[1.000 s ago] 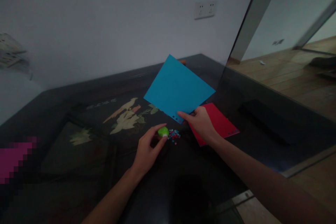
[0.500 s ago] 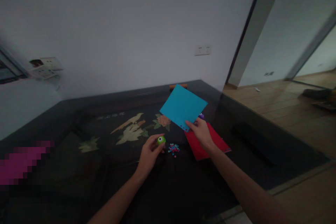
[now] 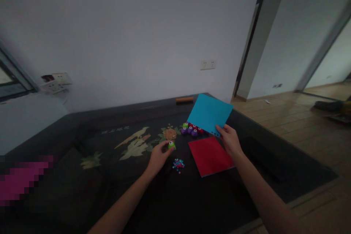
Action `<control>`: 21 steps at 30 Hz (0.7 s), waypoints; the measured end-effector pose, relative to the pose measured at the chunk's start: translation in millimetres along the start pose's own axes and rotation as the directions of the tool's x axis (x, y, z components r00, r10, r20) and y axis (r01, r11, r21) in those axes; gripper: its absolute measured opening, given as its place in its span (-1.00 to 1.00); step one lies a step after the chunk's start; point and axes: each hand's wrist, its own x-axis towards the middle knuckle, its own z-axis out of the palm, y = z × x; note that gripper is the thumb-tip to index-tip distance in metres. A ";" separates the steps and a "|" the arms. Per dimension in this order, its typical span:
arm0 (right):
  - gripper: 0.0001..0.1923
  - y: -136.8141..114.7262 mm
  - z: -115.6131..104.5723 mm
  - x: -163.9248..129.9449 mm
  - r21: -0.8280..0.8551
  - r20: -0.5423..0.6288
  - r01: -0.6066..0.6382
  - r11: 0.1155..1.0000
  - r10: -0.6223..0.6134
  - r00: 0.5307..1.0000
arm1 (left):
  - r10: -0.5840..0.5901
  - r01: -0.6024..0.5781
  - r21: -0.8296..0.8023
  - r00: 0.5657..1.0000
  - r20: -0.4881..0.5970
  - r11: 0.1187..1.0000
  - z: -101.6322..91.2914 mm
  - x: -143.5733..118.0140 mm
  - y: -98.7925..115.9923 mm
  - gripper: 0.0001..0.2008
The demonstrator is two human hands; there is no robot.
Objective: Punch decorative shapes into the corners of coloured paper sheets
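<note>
Left hand [image 3: 158,156] fingers pinch a green punch [image 3: 171,145]; right hand [image 3: 230,140] fingers grip blue paper [image 3: 208,113]; pale tabletop [image 3: 192,197] writing unreadable

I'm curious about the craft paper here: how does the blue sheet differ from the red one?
The blue sheet is held up off the table by the right hand, tilted; the red sheet lies flat on the dark table with no hand on it. The blue sheet shows a row of small punched holes along its lower edge; I can't make out any in the red sheet. Both are plain, square-looking coloured sheets.
</note>
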 end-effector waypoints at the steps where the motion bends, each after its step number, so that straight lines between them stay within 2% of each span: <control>1: -0.63 2.3 -2.7 -0.5 0.014 -0.009 -0.007 1.000 0.007 1.000 | 0.011 -0.012 0.014 1.000 0.002 1.000 5.5 8.1 -2.9 -0.73; 5: -0.62 6.8 -5.9 -2.3 0.030 0.004 -0.007 1.000 0.007 1.000 | 0.076 -0.077 0.086 0.997 0.021 0.993 31.3 40.9 -9.2 -0.75; 9: -0.64 5.1 -6.7 -1.2 0.030 -0.034 -0.005 1.000 0.006 0.999 | 0.147 -0.155 0.211 0.988 0.055 0.965 53.7 64.2 -5.5 -0.79; 14: -0.64 2.6 -9.3 0.1 0.071 -0.066 0.015 0.997 -0.010 0.998 | 0.196 -0.215 0.361 0.977 0.089 0.907 69.0 76.0 0.4 -0.78; 21: -0.64 1.7 -9.8 0.5 0.073 -0.052 0.035 0.997 -0.031 0.998 | 0.212 -0.230 0.481 0.973 0.092 0.846 78.1 81.6 -4.4 -0.77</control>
